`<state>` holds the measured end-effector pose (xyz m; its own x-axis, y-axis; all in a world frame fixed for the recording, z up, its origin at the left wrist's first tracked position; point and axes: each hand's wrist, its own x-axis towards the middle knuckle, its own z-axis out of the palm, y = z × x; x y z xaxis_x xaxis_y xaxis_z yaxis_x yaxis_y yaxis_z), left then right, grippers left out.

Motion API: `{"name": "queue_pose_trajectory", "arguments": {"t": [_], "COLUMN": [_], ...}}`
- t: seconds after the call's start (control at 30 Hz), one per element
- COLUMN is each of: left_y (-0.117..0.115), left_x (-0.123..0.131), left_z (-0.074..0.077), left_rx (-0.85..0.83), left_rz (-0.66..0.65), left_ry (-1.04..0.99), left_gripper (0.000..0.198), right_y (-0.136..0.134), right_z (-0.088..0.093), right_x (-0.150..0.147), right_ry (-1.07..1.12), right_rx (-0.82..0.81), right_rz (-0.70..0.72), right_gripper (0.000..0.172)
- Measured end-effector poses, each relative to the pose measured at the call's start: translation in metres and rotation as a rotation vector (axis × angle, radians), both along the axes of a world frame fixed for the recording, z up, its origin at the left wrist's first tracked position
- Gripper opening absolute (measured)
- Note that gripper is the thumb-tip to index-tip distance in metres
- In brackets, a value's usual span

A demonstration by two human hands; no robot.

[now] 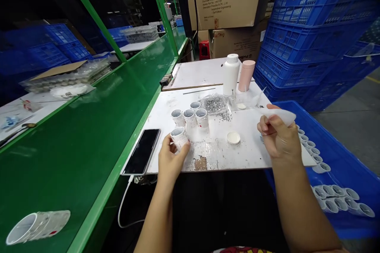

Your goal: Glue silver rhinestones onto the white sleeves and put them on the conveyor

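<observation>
My left hand is closed around a white, open-topped cup-like cylinder with small dark and red marks, upright near the table's front edge. Just behind it stand several similar white cylinders. In my right hand, raised over the table's right side, is a white, rounded squeeze bottle; its left end is hard to make out. Between the hands lies a small round white dish. A clear bag of small metal parts sits behind the cylinders, with loose pieces spilled beside it.
A phone with a cable lies left. The green conveyor carries another white cylinder. A white bottle and pink flask stand at the back. Right, a blue crate holds rows of cylinders, below stacked blue crates.
</observation>
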<state>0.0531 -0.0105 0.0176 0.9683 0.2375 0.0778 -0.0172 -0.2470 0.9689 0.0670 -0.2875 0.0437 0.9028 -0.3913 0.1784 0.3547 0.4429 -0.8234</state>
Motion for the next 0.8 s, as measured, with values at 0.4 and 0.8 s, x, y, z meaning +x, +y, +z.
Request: {"name": "queue_pose_trajectory", "arguments": {"t": [0.4, 0.8], "left_y": [-0.070, -0.077], "left_x": [-0.002, -0.008], "left_z": [-0.018, -0.011], "left_rx": [-0.084, 0.299], "left_rz": [-0.403, -0.308], "left_ry": [0.130, 0.092], "left_gripper": [0.059, 0.053], "right_y": [0.061, 0.072], "right_z": [-0.019, -0.045], "right_x": [-0.004, -0.004], "right_ry": [-0.153, -0.198], "right_rx": [-0.098, -0.387], "right_rz": [-0.314, -0.450], "right_gripper": [0.040, 0.037]}}
